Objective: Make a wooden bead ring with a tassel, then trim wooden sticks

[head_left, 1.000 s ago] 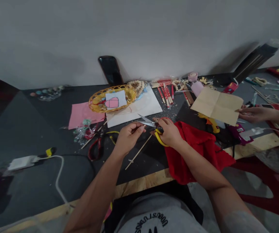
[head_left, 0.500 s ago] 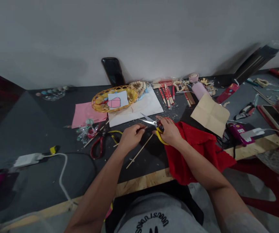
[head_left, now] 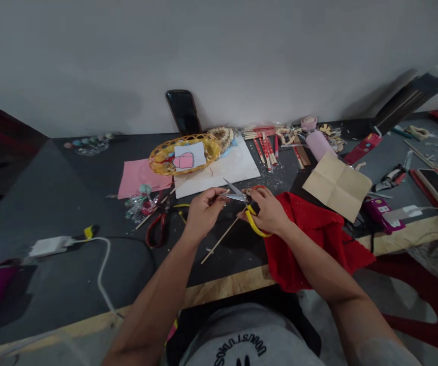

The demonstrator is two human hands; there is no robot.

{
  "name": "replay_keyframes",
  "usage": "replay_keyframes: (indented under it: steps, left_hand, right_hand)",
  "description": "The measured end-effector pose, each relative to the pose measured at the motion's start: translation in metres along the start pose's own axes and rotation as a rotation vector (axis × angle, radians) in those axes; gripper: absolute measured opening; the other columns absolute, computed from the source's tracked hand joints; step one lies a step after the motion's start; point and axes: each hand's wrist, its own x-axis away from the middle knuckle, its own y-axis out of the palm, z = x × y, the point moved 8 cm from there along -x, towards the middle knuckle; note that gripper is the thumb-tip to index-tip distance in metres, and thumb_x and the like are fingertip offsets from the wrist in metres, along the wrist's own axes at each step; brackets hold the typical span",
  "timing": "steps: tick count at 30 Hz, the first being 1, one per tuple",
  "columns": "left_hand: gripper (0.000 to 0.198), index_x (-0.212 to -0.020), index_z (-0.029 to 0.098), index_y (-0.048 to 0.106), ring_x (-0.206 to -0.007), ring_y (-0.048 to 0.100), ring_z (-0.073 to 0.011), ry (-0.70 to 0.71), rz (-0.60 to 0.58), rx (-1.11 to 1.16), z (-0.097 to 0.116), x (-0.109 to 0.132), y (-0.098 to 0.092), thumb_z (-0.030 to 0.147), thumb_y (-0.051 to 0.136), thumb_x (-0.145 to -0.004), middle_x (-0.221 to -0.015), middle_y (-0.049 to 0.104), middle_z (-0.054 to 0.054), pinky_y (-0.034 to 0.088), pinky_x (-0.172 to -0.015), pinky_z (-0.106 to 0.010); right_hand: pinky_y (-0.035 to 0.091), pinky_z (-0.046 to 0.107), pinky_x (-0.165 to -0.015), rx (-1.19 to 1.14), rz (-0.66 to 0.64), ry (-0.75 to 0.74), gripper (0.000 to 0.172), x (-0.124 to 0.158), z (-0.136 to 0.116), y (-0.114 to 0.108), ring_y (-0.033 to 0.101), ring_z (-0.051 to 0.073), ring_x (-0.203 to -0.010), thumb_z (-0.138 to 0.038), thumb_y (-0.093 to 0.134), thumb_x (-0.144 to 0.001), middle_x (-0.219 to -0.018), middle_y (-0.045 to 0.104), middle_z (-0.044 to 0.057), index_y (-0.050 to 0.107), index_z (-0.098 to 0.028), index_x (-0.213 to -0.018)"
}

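Note:
My right hand grips a pair of scissors with yellow and orange handles, blades open and pointing left. My left hand is closed in a pinch on a short thin stick held up to the blades. A long wooden skewer lies on the dark table below both hands. A red cloth lies under my right forearm at the table's front edge.
A yellow basket holds a paper with a pink heart. Pink paper, a white board, red pliers, a folded tan paper, a phone leaning on the wall, and a white charger with cable surround the hands.
Another person's hand at the right let go of the tan paper and left the view. My hands lifted slightly with the scissors and stick; the camera shifted a little left.

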Motion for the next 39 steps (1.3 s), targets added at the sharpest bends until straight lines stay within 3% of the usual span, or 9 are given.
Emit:
replay_keyframes:
  steps: [4, 16, 32, 39]
  left_hand:
    - [0.029, -0.085, 0.017, 0.069, -0.065, 0.061, -0.0141, 0.008, -0.032, 0.063, -0.001, 0.001, 0.005, 0.044, 0.066, -0.077, -0.074, 0.071, -0.002, 0.047, -0.061, -0.023]
    - [0.027, -0.089, 0.018, 0.069, -0.079, 0.067, -0.0187, 0.03, -0.082, 0.081, -0.007, 0.003, 0.012, 0.043, 0.064, -0.08, -0.082, 0.073, -0.005, 0.051, -0.067, -0.026]
    - [0.02, -0.076, 0.018, 0.068, -0.071, 0.066, -0.0164, 0.173, 0.049, -0.182, 0.016, 0.01, 0.004, 0.034, 0.057, -0.083, -0.08, 0.074, -0.004, 0.052, -0.068, -0.025]
    - [0.022, -0.083, 0.018, 0.068, -0.072, 0.066, -0.0175, 0.159, 0.043, -0.23, 0.012, 0.007, 0.002, 0.036, 0.056, -0.084, -0.076, 0.073, -0.004, 0.05, -0.065, -0.025]
  right_hand:
    - [0.049, 0.045, -0.098, 0.008, -0.012, -0.003, 0.064, 0.001, -0.003, 0.002, 0.055, 0.03, -0.112, -0.058, 0.068, -0.08, -0.114, 0.063, 0.013, 0.057, -0.018, -0.129]
    - [0.048, 0.044, -0.101, -0.014, -0.026, -0.01, 0.062, 0.003, -0.007, 0.003, 0.055, 0.029, -0.113, -0.057, 0.066, -0.082, -0.117, 0.063, 0.013, 0.056, -0.019, -0.13]
    - [0.052, 0.036, -0.09, 0.091, -0.05, 0.002, 0.059, 0.007, -0.012, 0.008, 0.063, 0.027, -0.103, -0.058, 0.057, -0.088, -0.109, 0.067, 0.014, 0.057, -0.017, -0.131]
    - [0.052, 0.033, -0.088, 0.124, -0.064, 0.051, 0.056, 0.005, -0.008, 0.011, 0.064, 0.026, -0.105, -0.058, 0.057, -0.089, -0.111, 0.067, 0.012, 0.056, -0.021, -0.132]
